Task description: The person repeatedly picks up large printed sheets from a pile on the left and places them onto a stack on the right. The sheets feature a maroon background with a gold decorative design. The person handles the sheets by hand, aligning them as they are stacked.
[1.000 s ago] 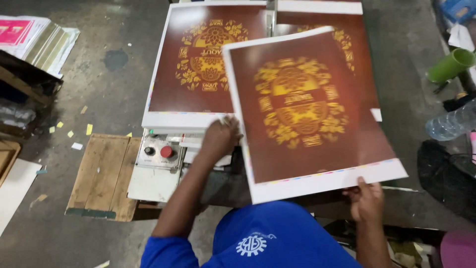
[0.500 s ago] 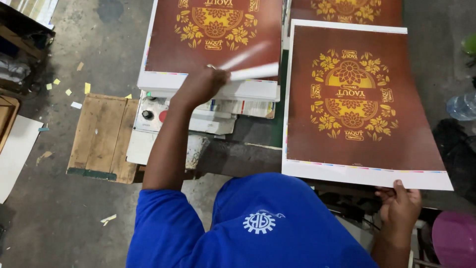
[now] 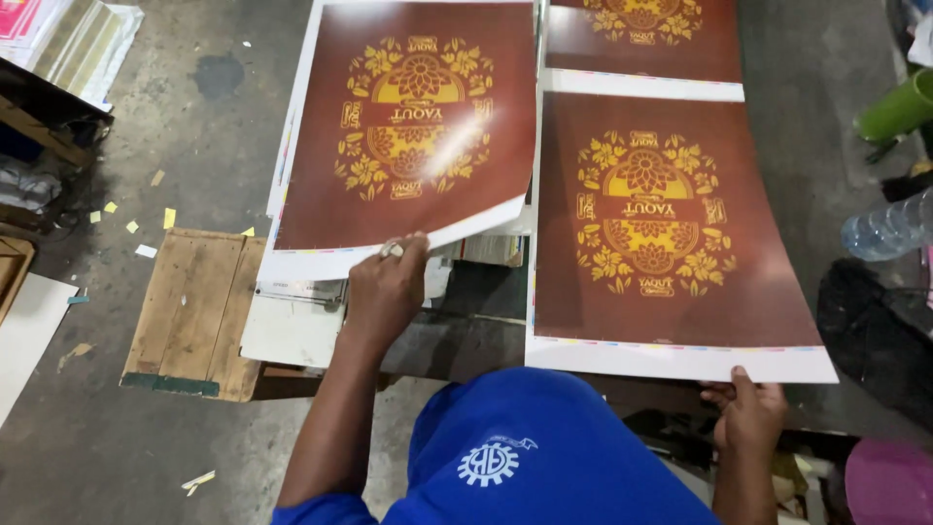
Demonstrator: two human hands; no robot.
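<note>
Left hand (image 3: 387, 288) pinching the lifted near corner of a glossy maroon printed sheet with a gold floral emblem (image 3: 413, 126), topmost on a white-edged stack (image 3: 292, 277). Right hand (image 3: 746, 416) closed on the white near edge of a second maroon sheet with the same gold emblem (image 3: 661, 228), held flat just right of the stack. Wooden pallet (image 3: 194, 311) on the floor, left.

A wooden pallet (image 3: 194, 313) lies on the concrete floor (image 3: 97, 457) among yellow paper scraps (image 3: 169, 217), while a green tube (image 3: 896, 107) and clear plastic bottle (image 3: 886, 227) sit near the right edge.
</note>
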